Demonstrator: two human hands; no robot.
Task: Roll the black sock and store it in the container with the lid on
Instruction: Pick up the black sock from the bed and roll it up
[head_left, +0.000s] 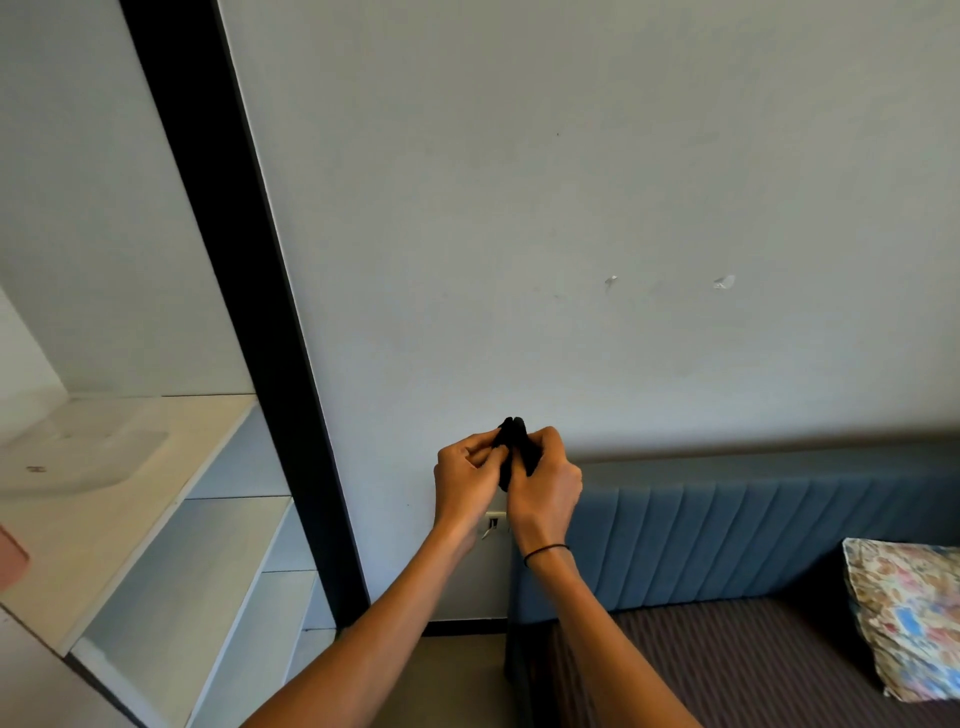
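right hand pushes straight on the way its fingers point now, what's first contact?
The black sock, already pinched between right hand and left hand. Past it, probably the left hand's fingers, then the grey wall. Depth to the wall is unclear.

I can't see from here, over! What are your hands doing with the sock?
Left hand and right hand both pinching the black sock, bunched up, held in mid-air before the wall. Clear lid on the shelf, left. Nothing blocking.
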